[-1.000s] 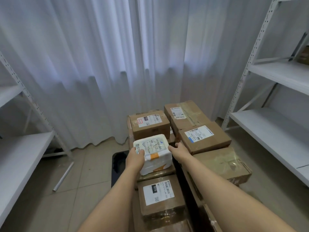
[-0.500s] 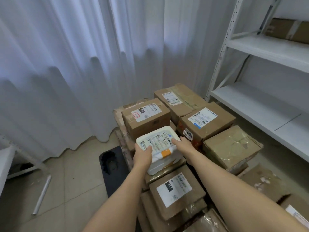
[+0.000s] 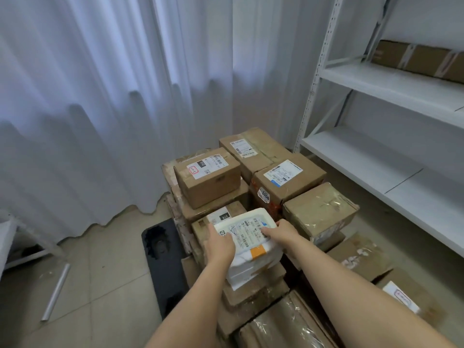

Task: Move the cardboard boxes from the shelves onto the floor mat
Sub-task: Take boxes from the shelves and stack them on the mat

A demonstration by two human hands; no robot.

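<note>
A white foam box (image 3: pixel 247 237) with a shipping label and orange tape sits on the pile of cardboard boxes (image 3: pixel 208 178) stacked over the black floor mat (image 3: pixel 162 249). My left hand (image 3: pixel 221 243) grips its left side. My right hand (image 3: pixel 278 231) holds its right edge, fingers lying over the label. Brown boxes surround it: one with a "5006" sticker (image 3: pixel 286 182) behind and a taped one (image 3: pixel 320 213) to the right. One more cardboard box (image 3: pixel 416 57) lies on the upper right shelf.
A white metal shelf unit (image 3: pixel 376 156) stands at the right. White curtains (image 3: pixel 113 84) hang behind the pile. A metal rod (image 3: pixel 56 292) lies on the tiled floor at left, near another shelf's corner (image 3: pixel 7 234). More boxes (image 3: pixel 401 295) sit at lower right.
The view has swung right and down, showing more of the right shelf. The white box has come toward me and lower on the pile, with both hands still on it.
</note>
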